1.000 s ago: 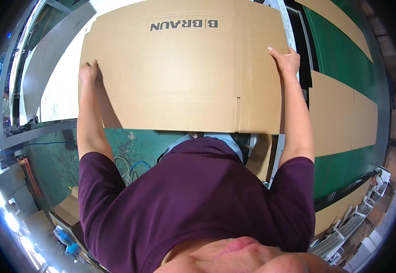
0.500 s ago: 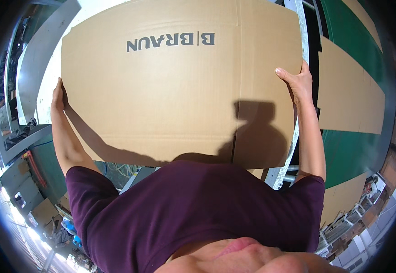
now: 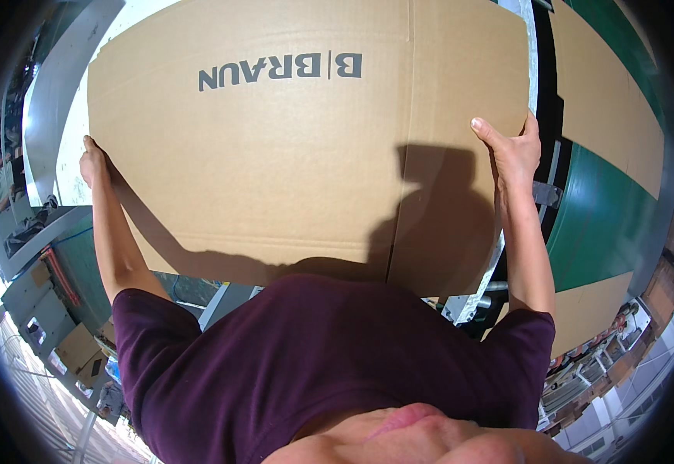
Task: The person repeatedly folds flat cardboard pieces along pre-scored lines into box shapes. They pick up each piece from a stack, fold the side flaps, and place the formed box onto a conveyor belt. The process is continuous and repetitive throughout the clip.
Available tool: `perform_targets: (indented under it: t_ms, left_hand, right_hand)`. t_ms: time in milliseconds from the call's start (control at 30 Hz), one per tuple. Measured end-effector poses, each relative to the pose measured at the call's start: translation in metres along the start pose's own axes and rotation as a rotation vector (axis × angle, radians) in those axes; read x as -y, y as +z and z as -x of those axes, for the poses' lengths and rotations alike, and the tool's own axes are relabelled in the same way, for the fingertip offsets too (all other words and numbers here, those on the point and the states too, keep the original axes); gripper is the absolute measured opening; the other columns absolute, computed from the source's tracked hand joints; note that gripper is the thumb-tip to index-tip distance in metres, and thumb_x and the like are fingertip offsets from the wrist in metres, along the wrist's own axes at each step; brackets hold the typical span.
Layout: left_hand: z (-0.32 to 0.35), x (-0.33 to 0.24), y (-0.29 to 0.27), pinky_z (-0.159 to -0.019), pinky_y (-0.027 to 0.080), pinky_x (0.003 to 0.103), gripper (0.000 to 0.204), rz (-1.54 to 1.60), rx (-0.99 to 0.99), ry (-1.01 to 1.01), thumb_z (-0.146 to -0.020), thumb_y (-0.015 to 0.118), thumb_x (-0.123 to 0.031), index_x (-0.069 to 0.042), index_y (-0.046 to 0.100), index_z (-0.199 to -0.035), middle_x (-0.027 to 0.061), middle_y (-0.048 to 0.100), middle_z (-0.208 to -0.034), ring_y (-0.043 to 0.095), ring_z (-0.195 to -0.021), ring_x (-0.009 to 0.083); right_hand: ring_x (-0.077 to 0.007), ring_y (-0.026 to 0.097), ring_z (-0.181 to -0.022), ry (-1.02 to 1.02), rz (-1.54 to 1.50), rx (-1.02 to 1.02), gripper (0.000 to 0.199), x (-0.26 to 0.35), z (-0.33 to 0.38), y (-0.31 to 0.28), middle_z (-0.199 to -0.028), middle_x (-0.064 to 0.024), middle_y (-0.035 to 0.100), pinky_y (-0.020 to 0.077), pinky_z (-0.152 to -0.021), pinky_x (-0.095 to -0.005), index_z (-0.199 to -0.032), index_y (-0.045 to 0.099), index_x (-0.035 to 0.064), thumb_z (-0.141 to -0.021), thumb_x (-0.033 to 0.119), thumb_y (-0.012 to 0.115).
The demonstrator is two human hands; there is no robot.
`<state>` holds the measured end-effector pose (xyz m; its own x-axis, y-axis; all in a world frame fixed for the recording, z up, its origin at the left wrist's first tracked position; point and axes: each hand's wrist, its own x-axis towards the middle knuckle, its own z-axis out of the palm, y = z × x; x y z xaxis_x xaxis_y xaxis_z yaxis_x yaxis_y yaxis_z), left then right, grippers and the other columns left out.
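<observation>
1. Two hands grip one large flattened cardboard box (image 3: 298, 147), which fills the upper middle of the frame from left of centre almost to the right edge.
2. I see my left hand (image 3: 92, 161) at the left middle of the frame, closed around the box's left edge, with the fingers mostly hidden behind the board.
3. My right hand (image 3: 513, 151) sits at the right middle, clasping the box's right edge: the thumb lies on the near face and the fingers wrap behind it.
4. The box shows grey printed lettering near its top, a vertical crease right of centre, and a dark shadow over its lower right part.
5. My purple shirt (image 3: 321, 363) fills the lower centre, touching the bottom edge of the box.
6. A green surface (image 3: 600, 216) with another sheet of cardboard (image 3: 600, 100) on it lies at the right of the frame, behind the box.
</observation>
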<state>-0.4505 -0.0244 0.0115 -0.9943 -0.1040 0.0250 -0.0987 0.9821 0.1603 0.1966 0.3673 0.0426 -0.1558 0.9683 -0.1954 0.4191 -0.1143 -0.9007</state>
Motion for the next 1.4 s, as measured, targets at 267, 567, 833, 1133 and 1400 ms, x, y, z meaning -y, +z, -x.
perform_targets:
  t_ms: [267, 567, 833, 1133, 1400]
  left_hand:
    - [0.028, -0.012, -0.004, -0.093, 0.043, 0.045, 0.073, -0.053, -0.059, -0.009, -0.091, 0.031, -0.062, -0.001, 0.065, -0.112, 0.0199, 0.064, -0.113, 0.057, -0.110, 0.0381]
    - [0.005, -0.004, 0.018, -0.096, 0.042, 0.046, 0.063, -0.012, -0.037, 0.130, -0.089, 0.038, -0.051, 0.001, 0.063, -0.113, 0.0212, 0.062, -0.116, 0.057, -0.111, 0.0387]
    - [0.200, -0.059, -0.002, -0.095, 0.043, 0.041, 0.033, 0.470, 0.031, 0.901, -0.083, 0.058, -0.016, 0.002, 0.062, -0.110, 0.0229, 0.060, -0.116, 0.056, -0.111, 0.0346]
    - [0.525, -0.016, -0.058, -0.100, 0.038, 0.045, 0.066, 0.590, 0.520, 1.852, -0.062, 0.078, -0.029, 0.001, 0.054, -0.115, 0.0203, 0.049, -0.126, 0.045, -0.119, 0.0386]
    - [0.559, -0.018, -0.009, -0.074, 0.044, 0.037, 0.018, 0.591, 0.043, 2.206, -0.068, 0.063, -0.027, -0.010, 0.059, -0.069, 0.0044, 0.056, -0.079, 0.054, -0.081, 0.0234]
  right_hand:
    - [-0.0227, 0.060, -0.101, -0.009, 0.032, 0.020, 0.072, 0.008, 0.006, 0.003, -0.114, -0.0151, 0.059, 0.0522, -0.087, -0.0313, -0.125, 0.045, -0.0054, -0.064, 0.001, 0.082]
    - [-0.0192, 0.064, -0.092, -0.024, 0.225, -0.002, 0.068, 0.006, 0.007, -0.003, -0.105, -0.0140, 0.065, 0.0519, -0.082, -0.0311, -0.117, 0.054, -0.0037, -0.062, 0.019, 0.087]
    - [-0.0224, 0.067, -0.084, -0.107, 0.347, 0.071, 0.058, 0.005, 0.005, -0.011, -0.096, -0.0127, 0.069, 0.0525, -0.077, -0.0311, -0.108, 0.064, -0.0004, -0.065, 0.035, 0.083]
    - [-0.0339, 0.022, -0.141, -0.382, 1.031, -0.265, 0.071, 0.002, 0.050, 0.045, -0.150, -0.0189, 0.028, 0.0153, -0.110, -0.0589, -0.142, 0.038, 0.0101, -0.090, 0.058, 0.042]
    - [-0.0341, 0.015, -0.143, -1.022, 1.055, 0.257, 0.072, -0.022, 0.153, 0.073, -0.153, -0.0172, 0.020, 0.0044, -0.115, -0.0541, -0.144, 0.033, 0.0048, -0.087, 0.044, 0.053]
